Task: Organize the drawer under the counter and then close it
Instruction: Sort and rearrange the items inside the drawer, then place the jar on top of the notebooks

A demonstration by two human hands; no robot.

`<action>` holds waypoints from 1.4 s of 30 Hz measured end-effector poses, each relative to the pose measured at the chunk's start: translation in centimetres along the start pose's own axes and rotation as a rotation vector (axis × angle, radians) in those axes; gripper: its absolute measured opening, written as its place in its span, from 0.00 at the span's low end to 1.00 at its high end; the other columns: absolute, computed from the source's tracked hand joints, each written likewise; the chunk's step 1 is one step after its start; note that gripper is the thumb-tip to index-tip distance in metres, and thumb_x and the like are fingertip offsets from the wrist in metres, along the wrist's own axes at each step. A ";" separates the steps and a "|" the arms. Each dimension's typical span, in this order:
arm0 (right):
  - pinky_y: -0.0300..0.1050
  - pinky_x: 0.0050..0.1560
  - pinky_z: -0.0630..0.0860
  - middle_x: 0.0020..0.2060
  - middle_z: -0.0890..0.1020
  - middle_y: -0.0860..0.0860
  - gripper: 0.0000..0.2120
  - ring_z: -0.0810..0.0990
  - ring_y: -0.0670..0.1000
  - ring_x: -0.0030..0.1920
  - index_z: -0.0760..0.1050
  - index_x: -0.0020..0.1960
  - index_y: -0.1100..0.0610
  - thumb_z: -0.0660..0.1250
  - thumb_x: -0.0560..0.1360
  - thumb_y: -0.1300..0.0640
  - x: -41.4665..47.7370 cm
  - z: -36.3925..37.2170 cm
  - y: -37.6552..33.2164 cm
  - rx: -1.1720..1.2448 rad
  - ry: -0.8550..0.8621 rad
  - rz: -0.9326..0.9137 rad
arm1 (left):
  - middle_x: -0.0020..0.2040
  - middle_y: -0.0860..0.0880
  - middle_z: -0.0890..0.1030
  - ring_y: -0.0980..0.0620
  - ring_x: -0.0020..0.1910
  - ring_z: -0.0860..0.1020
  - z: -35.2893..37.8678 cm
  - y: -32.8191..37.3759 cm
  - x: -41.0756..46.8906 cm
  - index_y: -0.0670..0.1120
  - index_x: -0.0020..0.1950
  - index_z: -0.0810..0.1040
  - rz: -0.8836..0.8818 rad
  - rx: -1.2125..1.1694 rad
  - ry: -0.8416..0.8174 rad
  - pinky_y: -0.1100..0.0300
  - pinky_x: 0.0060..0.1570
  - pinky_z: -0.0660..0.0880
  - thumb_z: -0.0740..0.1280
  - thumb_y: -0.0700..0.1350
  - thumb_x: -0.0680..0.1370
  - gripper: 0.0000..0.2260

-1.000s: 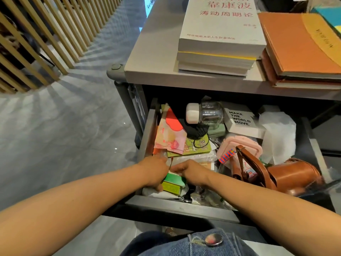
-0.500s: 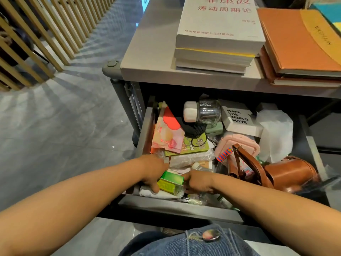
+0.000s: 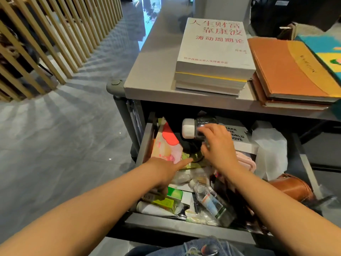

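The drawer (image 3: 184,228) stands pulled out beneath the surface (image 3: 153,71), crammed with clutter. At the drawer's left side, the left hand (image 3: 166,171) is spread, its fingers straight and the forefinger reaching over a green booklet (image 3: 193,164) beside a pink packet (image 3: 167,146). At the drawer's back middle, the right hand (image 3: 218,145) curls round a white-lidded glass jar (image 3: 201,123). A brown bag (image 3: 291,187) fills the drawer's front right.
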State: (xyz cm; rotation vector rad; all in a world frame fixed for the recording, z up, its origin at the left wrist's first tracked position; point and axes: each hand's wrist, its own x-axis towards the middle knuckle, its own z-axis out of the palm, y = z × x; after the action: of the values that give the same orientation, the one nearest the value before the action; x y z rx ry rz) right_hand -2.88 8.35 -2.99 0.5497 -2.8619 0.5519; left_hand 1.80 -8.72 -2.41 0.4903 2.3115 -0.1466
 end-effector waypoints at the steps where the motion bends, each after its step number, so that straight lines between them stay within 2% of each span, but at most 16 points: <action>1: 0.54 0.62 0.66 0.63 0.74 0.57 0.27 0.70 0.61 0.63 0.71 0.66 0.58 0.69 0.67 0.60 1.2 0.0 0.6 -0.089 -0.017 0.008 | 0.66 0.42 0.71 0.41 0.59 0.73 -0.2 -0.1 0.4 0.60 0.74 0.35 -0.015 0.044 0.087 0.50 0.48 0.72 0.71 0.47 0.72 0.48; 3: 0.55 0.69 0.58 0.69 0.67 0.56 0.36 0.64 0.60 0.69 0.60 0.73 0.56 0.70 0.68 0.52 3.5 0.2 1.4 -0.226 -0.177 0.069 | 0.69 0.41 0.66 0.40 0.66 0.67 -0.4 -0.4 1.4 0.55 0.76 0.37 -0.097 0.046 0.273 0.49 0.57 0.70 0.67 0.51 0.75 0.42; 5: 0.55 0.69 0.60 0.70 0.65 0.56 0.42 0.63 0.60 0.70 0.53 0.75 0.55 0.71 0.68 0.49 5.0 0.6 1.9 -0.274 -0.326 0.123 | 0.75 0.39 0.56 0.39 0.72 0.57 -0.2 -0.8 2.5 0.47 0.77 0.44 -0.223 -0.098 0.349 0.48 0.66 0.63 0.65 0.51 0.77 0.37; 7: 0.55 0.62 0.68 0.68 0.66 0.57 0.43 0.64 0.61 0.67 0.54 0.74 0.55 0.73 0.66 0.50 5.2 0.9 1.9 -0.340 -0.339 0.106 | 0.77 0.38 0.45 0.37 0.75 0.48 0.3 -0.9 3.5 0.43 0.77 0.44 -0.311 -0.285 0.331 0.47 0.70 0.58 0.63 0.49 0.78 0.36; 10: 0.53 0.58 0.69 0.64 0.68 0.58 0.38 0.66 0.61 0.63 0.61 0.70 0.56 0.73 0.64 0.50 4.2 1.3 1.4 -0.421 -0.269 0.041 | 0.76 0.38 0.39 0.36 0.75 0.43 1.0 -0.9 4.5 0.44 0.77 0.41 -0.373 -0.453 0.296 0.45 0.71 0.56 0.62 0.48 0.79 0.36; 14: 0.49 0.58 0.68 0.59 0.69 0.55 0.39 0.69 0.57 0.59 0.64 0.67 0.54 0.75 0.61 0.46 2.1 0.5 2.1 -0.215 -0.236 0.122 | 0.77 0.41 0.46 0.37 0.75 0.48 0.7 -0.6 4.3 0.47 0.76 0.46 -0.375 -0.421 0.359 0.42 0.71 0.57 0.65 0.53 0.76 0.37; 16: 0.45 0.58 0.69 0.58 0.69 0.53 0.41 0.70 0.54 0.60 0.65 0.68 0.53 0.76 0.59 0.46 0.7 -0.6 2.5 -0.018 -0.207 0.178 | 0.77 0.45 0.52 0.42 0.76 0.51 0.2 0.0 3.8 0.49 0.76 0.50 -0.225 -0.500 0.496 0.42 0.72 0.55 0.69 0.56 0.72 0.40; 19: 0.39 0.56 0.69 0.57 0.69 0.48 0.42 0.70 0.49 0.58 0.65 0.67 0.50 0.79 0.57 0.48 -1.1 -3.2 2.5 0.264 -0.191 0.197 | 0.73 0.51 0.64 0.52 0.72 0.63 -1.6 1.4 2.3 0.49 0.75 0.58 0.125 -0.828 0.652 0.55 0.70 0.63 0.73 0.55 0.70 0.39; 25: 0.21 0.47 0.66 0.52 0.71 0.38 0.37 0.72 0.37 0.52 0.65 0.60 0.37 0.80 0.57 0.46 -2.8 -11.9 2.5 0.436 -0.071 0.118 | 0.57 0.65 0.74 0.70 0.57 0.73 -6.6 4.9 -2.1 0.65 0.60 0.65 0.437 -1.063 0.880 0.78 0.53 0.69 0.74 0.50 0.68 0.27; 28: 0.20 0.50 0.67 0.54 0.72 0.33 0.35 0.71 0.30 0.55 0.65 0.55 0.32 0.79 0.54 0.43 -2.6 -16.9 2.7 0.467 0.037 0.114 | 0.56 0.61 0.77 0.67 0.56 0.76 -10.6 6.5 -3.7 0.67 0.59 0.68 0.553 -1.133 0.957 0.74 0.52 0.73 0.75 0.48 0.68 0.26; 31: 0.23 0.50 0.70 0.54 0.75 0.33 0.35 0.73 0.32 0.55 0.67 0.57 0.34 0.80 0.54 0.45 -0.8 -20.8 4.1 0.536 0.173 0.155 | 0.55 0.64 0.76 0.69 0.55 0.75 -15.9 8.1 -3.9 0.62 0.62 0.70 0.592 -1.093 1.029 0.74 0.52 0.72 0.75 0.46 0.69 0.26; 33: 0.27 0.53 0.72 0.55 0.77 0.40 0.35 0.75 0.38 0.55 0.69 0.61 0.43 0.80 0.58 0.55 1.4 -22.2 6.0 0.569 0.225 0.178 | 0.58 0.57 0.76 0.62 0.57 0.75 -19.8 9.3 -2.8 0.52 0.68 0.68 0.570 -1.066 1.052 0.72 0.55 0.71 0.74 0.44 0.70 0.29; 35: 0.41 0.59 0.73 0.57 0.77 0.51 0.35 0.76 0.49 0.57 0.68 0.65 0.56 0.78 0.62 0.63 3.8 -22.7 8.2 0.618 0.216 0.211 | 0.62 0.50 0.75 0.55 0.58 0.74 -23.1 10.4 -1.3 0.47 0.68 0.67 0.522 -1.088 1.020 0.68 0.55 0.71 0.74 0.42 0.70 0.29; 37: 0.45 0.59 0.73 0.56 0.77 0.53 0.34 0.75 0.52 0.57 0.68 0.66 0.59 0.77 0.63 0.64 5.8 -22.7 10.2 0.670 0.203 0.242 | 0.65 0.46 0.74 0.50 0.61 0.74 -25.6 11.3 0.6 0.46 0.69 0.66 0.467 -1.098 0.991 0.58 0.59 0.71 0.73 0.42 0.71 0.29; 40: 0.44 0.58 0.74 0.58 0.77 0.54 0.34 0.75 0.52 0.58 0.67 0.67 0.57 0.76 0.64 0.63 8.1 -22.1 12.5 0.718 0.205 0.268 | 0.66 0.45 0.74 0.46 0.63 0.73 -27.7 11.7 3.1 0.46 0.69 0.65 0.389 -1.065 1.005 0.51 0.61 0.72 0.72 0.43 0.72 0.29; 42: 0.32 0.49 0.73 0.58 0.75 0.50 0.35 0.74 0.49 0.57 0.64 0.68 0.56 0.76 0.66 0.61 8.7 -21.6 13.1 0.701 0.175 0.302 | 0.67 0.45 0.73 0.46 0.64 0.72 -28.1 11.6 4.3 0.47 0.70 0.64 0.348 -1.045 0.993 0.51 0.61 0.71 0.71 0.44 0.73 0.28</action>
State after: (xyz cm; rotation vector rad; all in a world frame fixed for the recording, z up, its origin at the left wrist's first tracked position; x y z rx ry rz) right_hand -13.76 25.29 14.55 0.1299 -2.5374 1.5876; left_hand -14.94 10.26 14.95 0.4188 2.6727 1.7128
